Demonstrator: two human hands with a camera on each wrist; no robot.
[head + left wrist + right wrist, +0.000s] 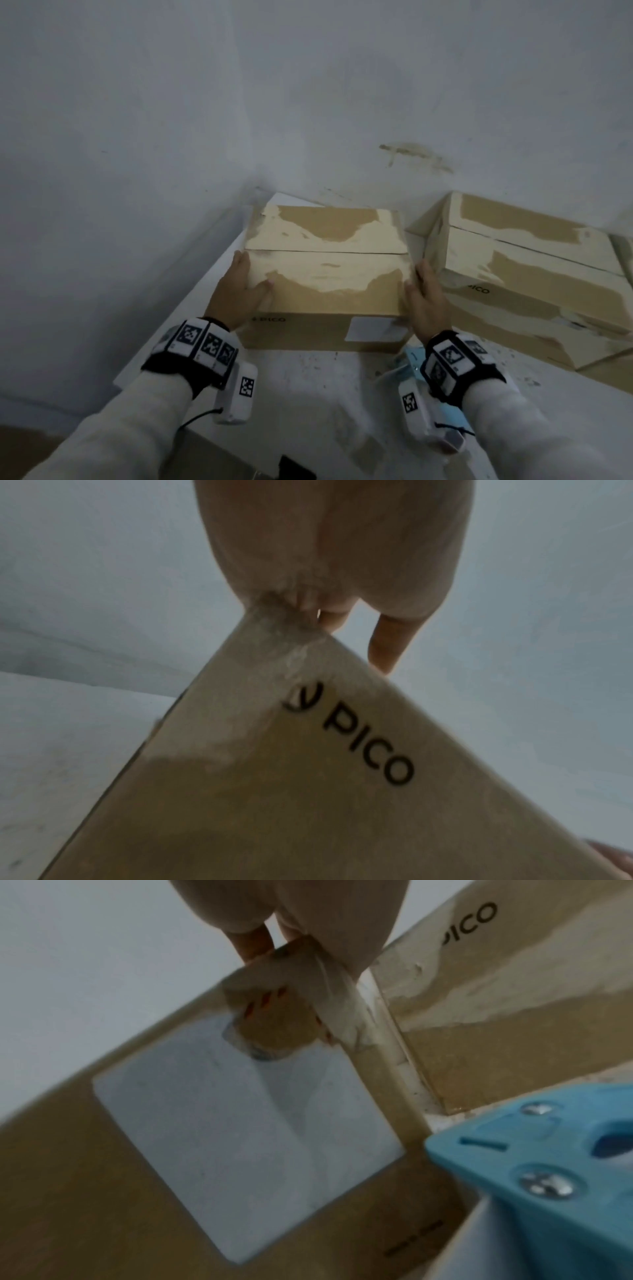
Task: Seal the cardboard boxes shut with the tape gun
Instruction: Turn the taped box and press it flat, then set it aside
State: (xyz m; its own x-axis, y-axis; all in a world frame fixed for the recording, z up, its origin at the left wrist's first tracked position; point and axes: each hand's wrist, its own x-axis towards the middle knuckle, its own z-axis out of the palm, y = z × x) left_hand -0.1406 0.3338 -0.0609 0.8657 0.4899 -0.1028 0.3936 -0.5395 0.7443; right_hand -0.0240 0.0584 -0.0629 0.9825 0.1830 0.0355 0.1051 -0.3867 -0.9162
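Observation:
A brown cardboard box (325, 274) with its top flaps folded down and torn pale patches stands on the white table (308, 394). My left hand (243, 284) grips its top left edge, thumb lying on the flap. My right hand (424, 294) grips the top right edge. The left wrist view shows the box corner (274, 791) with a PICO logo under my left hand (325, 547). The light blue tape gun (407, 363) lies on the table below my right wrist, close up in the right wrist view (548, 1150), with neither hand on it.
A second cardboard box (534, 274) with its flaps down sits close to the right, a narrow gap between the two. A white label (246, 1137) is on the near box's front. Grey walls close in behind and to the left. A dark object (294, 469) lies at the bottom edge.

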